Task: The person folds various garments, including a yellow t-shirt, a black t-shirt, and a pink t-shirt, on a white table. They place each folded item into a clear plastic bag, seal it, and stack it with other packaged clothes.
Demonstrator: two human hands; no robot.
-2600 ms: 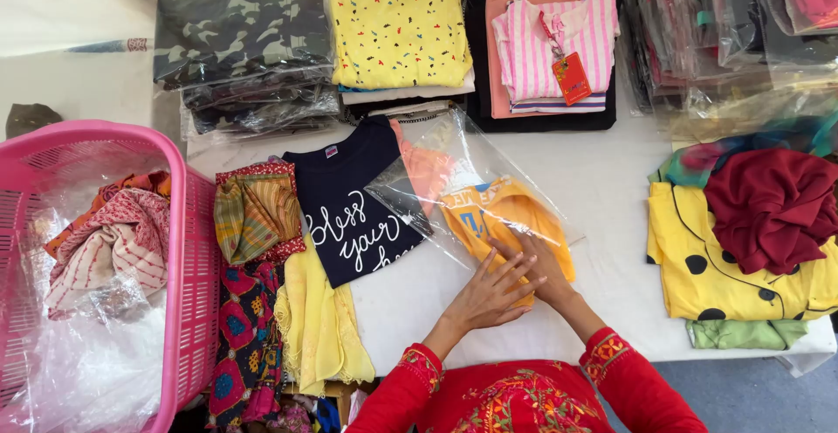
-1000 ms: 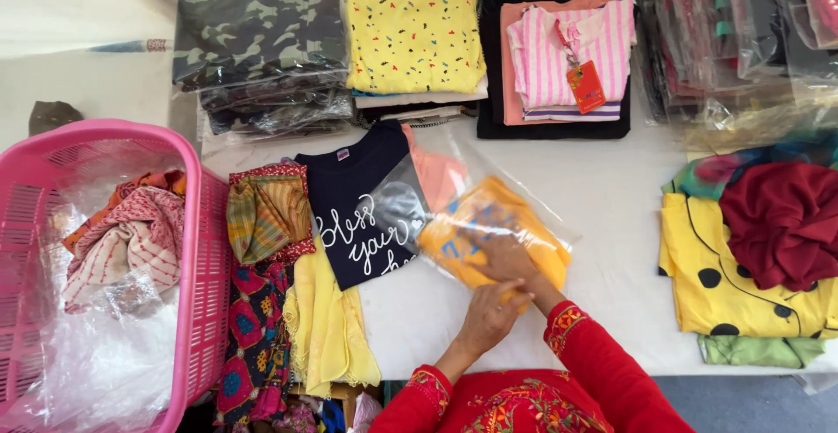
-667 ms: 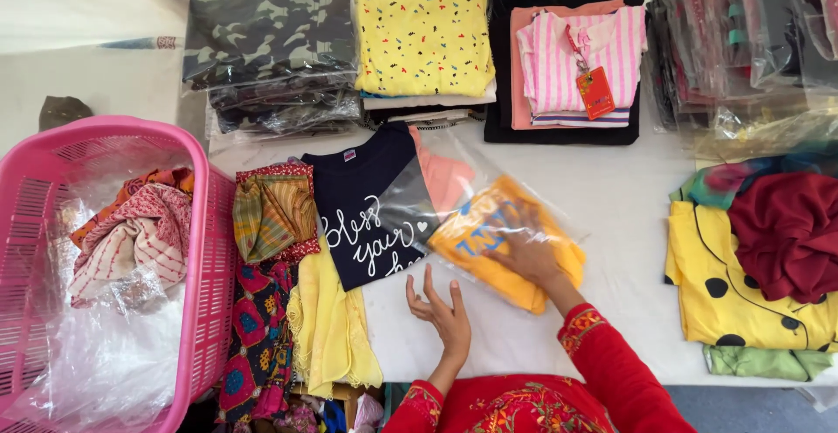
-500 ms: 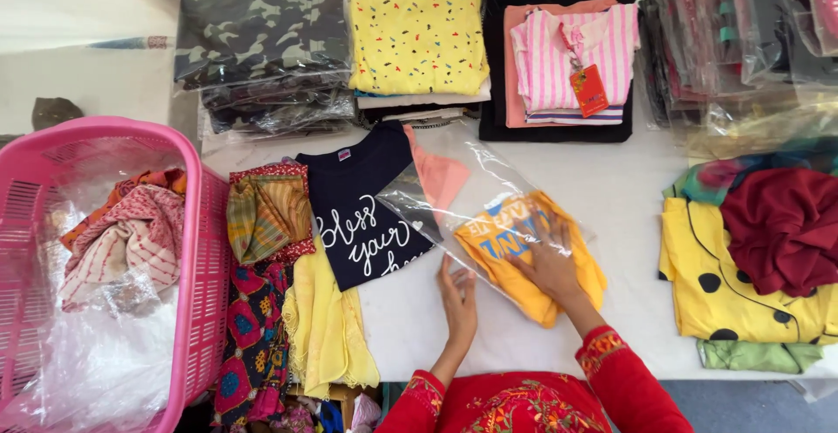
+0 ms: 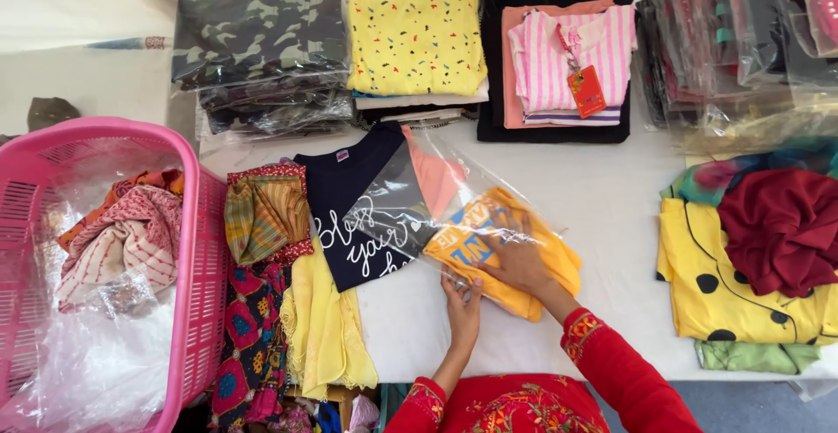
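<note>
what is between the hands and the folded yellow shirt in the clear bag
Only the clear plastic bag itself. The right hand lies flat on top of the yellow shirt, with the film seemingly over it, and the left hand touches the shirt's near edge. No other item sits between them.

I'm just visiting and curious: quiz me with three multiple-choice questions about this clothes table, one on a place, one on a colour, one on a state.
1. Where is the pink plastic basket?
A. left of the table
B. right
C. on the stacks

2. What colour is the folded garment in the clear plastic bag?
A. green
B. orange-yellow
C. white

3. What are the hands doing?
A. hanging idle
B. resting on the bagged garment
C. holding scissors

Answers:
1 A, it stands at the left edge.
2 B, orange-yellow shows through the plastic.
3 B, the right hand lies flat on top and the left hand touches its near edge.
</note>
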